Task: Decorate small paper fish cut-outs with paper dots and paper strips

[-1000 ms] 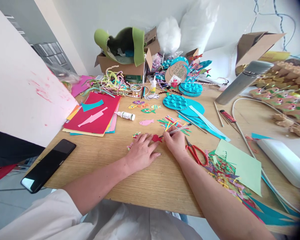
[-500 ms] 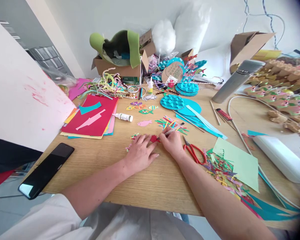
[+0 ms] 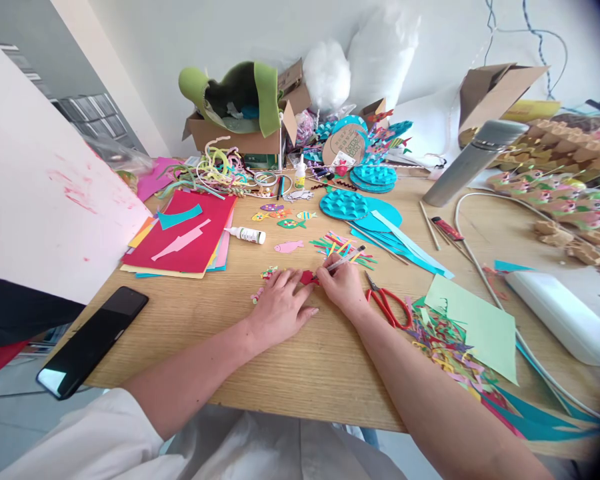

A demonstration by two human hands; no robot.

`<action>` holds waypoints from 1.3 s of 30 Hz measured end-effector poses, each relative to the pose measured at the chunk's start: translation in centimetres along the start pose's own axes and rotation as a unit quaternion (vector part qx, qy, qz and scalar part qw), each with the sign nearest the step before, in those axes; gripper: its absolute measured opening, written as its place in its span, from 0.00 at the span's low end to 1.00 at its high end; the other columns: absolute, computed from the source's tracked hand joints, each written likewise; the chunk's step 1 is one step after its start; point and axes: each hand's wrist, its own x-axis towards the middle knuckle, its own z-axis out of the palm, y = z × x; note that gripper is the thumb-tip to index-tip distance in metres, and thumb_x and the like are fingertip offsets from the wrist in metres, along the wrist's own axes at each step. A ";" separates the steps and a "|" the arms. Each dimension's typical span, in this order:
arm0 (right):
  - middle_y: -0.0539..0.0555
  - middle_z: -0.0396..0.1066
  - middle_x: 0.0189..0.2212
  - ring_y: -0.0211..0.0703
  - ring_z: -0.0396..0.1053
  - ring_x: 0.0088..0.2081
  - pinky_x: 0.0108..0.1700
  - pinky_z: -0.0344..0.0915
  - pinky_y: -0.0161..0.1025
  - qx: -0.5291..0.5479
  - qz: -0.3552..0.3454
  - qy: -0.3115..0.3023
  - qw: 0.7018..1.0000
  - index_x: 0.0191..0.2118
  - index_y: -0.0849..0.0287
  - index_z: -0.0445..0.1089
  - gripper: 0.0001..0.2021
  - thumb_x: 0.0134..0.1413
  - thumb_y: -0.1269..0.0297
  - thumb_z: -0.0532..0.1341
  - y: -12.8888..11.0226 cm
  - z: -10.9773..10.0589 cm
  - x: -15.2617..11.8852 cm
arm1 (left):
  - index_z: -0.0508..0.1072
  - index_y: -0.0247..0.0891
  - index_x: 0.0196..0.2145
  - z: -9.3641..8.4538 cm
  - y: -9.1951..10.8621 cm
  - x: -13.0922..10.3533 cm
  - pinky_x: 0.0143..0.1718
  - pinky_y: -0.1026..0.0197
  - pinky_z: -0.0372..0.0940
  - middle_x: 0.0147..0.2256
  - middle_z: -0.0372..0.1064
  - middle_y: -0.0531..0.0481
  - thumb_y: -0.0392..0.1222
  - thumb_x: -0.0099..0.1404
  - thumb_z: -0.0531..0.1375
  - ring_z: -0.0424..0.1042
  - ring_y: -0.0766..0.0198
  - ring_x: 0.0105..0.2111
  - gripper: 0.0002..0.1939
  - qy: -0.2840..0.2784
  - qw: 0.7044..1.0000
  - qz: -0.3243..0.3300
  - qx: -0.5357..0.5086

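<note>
My right hand is closed around a pen, whose tip meets a small red paper piece on the wooden table. My left hand lies with its fingers spread, fingertips at the left edge of that red piece. Part of the piece is hidden under the fingers. Just above lie a pink paper fish and several patterned paper fish. Thin coloured paper strips are piled behind my right hand. Red-handled scissors rest to its right.
A phone lies at the left, below stacked coloured paper and a glue bottle. Blue discs sit behind. At the right are paper scraps, a green sheet, a grey flask and a white cable.
The pen's upper end has shifted very slightly left and down with my right hand. My left hand looks the same.
</note>
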 end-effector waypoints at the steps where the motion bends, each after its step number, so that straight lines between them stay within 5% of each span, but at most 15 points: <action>1: 0.46 0.60 0.13 0.36 0.58 0.17 0.22 0.51 0.34 0.001 0.001 -0.001 1.000 0.21 0.55 0.58 0.06 0.44 0.63 0.54 0.0 0.0 0.0 | 0.67 0.36 0.57 0.0 0.0 0.0 0.61 0.44 0.52 0.59 0.62 0.38 0.54 0.69 0.51 0.57 0.48 0.59 0.26 0.000 1.000 0.000 0.001; 39: 0.47 0.63 0.14 0.37 0.60 0.18 0.23 0.53 0.34 -0.004 0.006 0.004 1.000 0.21 0.56 0.59 0.06 0.45 0.64 0.54 -0.5 -0.2 0.0 | 0.68 0.36 0.56 -0.1 0.1 -0.1 0.62 0.44 0.51 0.59 0.62 0.38 0.54 0.69 0.52 0.57 0.49 0.60 0.25 0.002 1.000 -0.009 -0.004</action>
